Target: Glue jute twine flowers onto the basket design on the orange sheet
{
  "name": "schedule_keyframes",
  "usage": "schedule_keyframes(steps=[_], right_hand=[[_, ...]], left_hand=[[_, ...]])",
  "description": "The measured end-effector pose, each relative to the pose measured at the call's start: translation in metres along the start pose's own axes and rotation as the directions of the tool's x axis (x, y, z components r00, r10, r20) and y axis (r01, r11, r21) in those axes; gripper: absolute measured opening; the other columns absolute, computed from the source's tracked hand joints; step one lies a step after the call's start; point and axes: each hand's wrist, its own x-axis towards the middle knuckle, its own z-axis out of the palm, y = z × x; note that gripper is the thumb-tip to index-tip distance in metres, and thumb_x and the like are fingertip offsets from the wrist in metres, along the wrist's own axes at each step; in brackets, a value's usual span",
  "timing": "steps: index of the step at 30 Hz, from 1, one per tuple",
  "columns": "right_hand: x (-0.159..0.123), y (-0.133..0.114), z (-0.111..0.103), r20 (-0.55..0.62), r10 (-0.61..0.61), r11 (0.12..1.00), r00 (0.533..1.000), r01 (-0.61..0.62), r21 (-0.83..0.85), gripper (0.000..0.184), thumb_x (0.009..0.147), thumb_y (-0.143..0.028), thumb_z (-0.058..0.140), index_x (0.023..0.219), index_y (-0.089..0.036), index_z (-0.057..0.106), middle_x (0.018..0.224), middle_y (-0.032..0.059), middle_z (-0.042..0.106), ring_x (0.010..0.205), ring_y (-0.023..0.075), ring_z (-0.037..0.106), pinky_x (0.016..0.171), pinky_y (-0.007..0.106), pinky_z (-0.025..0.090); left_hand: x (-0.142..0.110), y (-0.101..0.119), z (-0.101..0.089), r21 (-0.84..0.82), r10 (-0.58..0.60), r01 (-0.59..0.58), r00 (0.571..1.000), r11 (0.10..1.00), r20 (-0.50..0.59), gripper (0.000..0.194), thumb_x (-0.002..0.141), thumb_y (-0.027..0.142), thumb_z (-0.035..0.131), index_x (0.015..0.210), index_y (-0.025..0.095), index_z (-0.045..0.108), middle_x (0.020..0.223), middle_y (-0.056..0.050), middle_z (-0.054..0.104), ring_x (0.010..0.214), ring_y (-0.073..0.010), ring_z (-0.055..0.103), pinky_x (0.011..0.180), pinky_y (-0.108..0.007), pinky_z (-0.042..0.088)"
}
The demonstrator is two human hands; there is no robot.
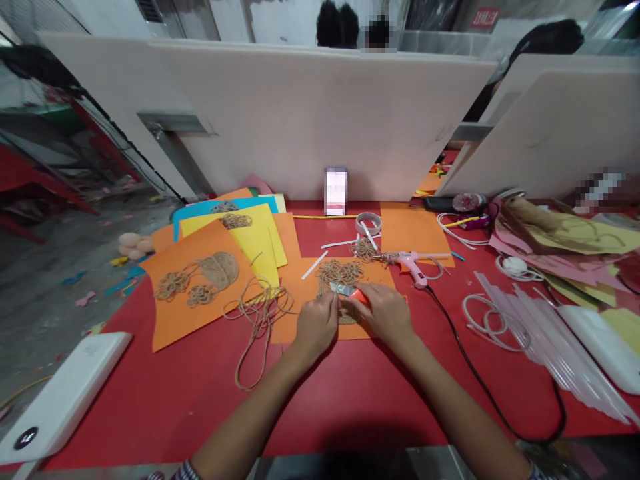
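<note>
My right hand is wrapped round a box cutter with an orange-red handle. Its metal blade end points left, toward my left hand, whose closed fingers are close to the blade. What those fingers pinch is hidden. Beneath both hands lies a piece of coiled brown twine work on an orange sheet. A loose tangle of twine spreads to the left of my left hand. Further left, another orange sheet carries finished-looking twine coils and an oval twine piece.
A pink glue gun lies right of my hands, its black cord running down the red table. Clear glue sticks are at the right. Behind stand a phone, a tape roll and a white partition.
</note>
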Motion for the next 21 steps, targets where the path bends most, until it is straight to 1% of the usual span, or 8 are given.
schedule_keyframes(steps=[6,9,12,15,19,21], right_hand=[[0.0,0.0044,-0.004,-0.018,0.012,1.0,1.0,-0.012,-0.021,0.048,0.099,-0.056,0.043,0.108,-0.017,0.071,0.082,0.0073,0.07,0.076,0.0188,0.061,0.067,0.028,0.033],[-0.0004,0.0058,-0.0049,-0.043,0.03,0.999,0.999,-0.032,-0.041,0.049,0.098,-0.057,0.043,0.11,-0.018,0.071,0.082,0.007,0.07,0.076,0.019,0.061,0.068,0.028,0.034],[-0.0012,0.0045,-0.0043,-0.053,0.036,0.998,0.998,-0.039,-0.056,0.05,0.098,-0.057,0.043,0.113,-0.019,0.071,0.082,0.0067,0.069,0.075,0.019,0.061,0.069,0.029,0.034],[-0.0021,0.0011,-0.0032,-0.024,0.028,0.998,0.999,-0.029,-0.059,0.047,0.098,-0.056,0.044,0.114,-0.02,0.071,0.081,0.0062,0.069,0.075,0.0188,0.062,0.068,0.028,0.033],[-0.0028,-0.0016,-0.0016,0.004,0.027,0.998,1.0,-0.027,-0.056,0.045,0.098,-0.055,0.046,0.116,-0.022,0.07,0.081,0.0062,0.07,0.077,0.0187,0.062,0.068,0.028,0.034],[-0.0029,-0.002,-0.0013,0.011,0.04,0.998,0.999,-0.039,-0.05,0.045,0.098,-0.056,0.046,0.117,-0.022,0.069,0.082,0.0065,0.071,0.078,0.0191,0.063,0.067,0.028,0.034]], left_hand=[[0.0011,-0.0015,-0.0015,-0.08,-0.017,0.016,1.0,0.997,-0.017,0.039,0.103,0.03,0.031,0.08,0.018,0.061,0.067,-0.004,0.067,0.06,-0.0162,0.062,0.062,-0.026,0.039],[0.0019,-0.0011,-0.0007,-0.08,0.005,-0.006,1.0,0.997,-0.013,0.039,0.103,0.03,0.031,0.08,0.018,0.06,0.065,-0.003,0.065,0.058,-0.0155,0.06,0.062,-0.026,0.039],[0.0023,-0.0001,0.0011,-0.034,0.071,-0.071,0.997,0.997,-0.012,0.038,0.103,0.029,0.032,0.082,0.018,0.061,0.067,-0.004,0.065,0.059,-0.0161,0.06,0.061,-0.026,0.038],[0.0023,0.0003,0.0022,0.036,0.127,-0.127,0.992,0.991,0.002,0.036,0.103,0.029,0.032,0.084,0.018,0.061,0.069,-0.005,0.067,0.06,-0.0168,0.061,0.058,-0.027,0.036],[0.0027,-0.0009,0.0015,0.097,0.159,-0.162,0.987,0.982,0.037,0.035,0.103,0.028,0.032,0.086,0.018,0.061,0.071,-0.006,0.069,0.06,-0.0171,0.062,0.058,-0.027,0.037],[0.0032,-0.0017,0.0013,0.119,0.171,-0.175,0.985,0.977,0.038,0.032,0.102,0.027,0.033,0.088,0.018,0.061,0.071,-0.007,0.069,0.061,-0.0178,0.063,0.058,-0.027,0.038]])
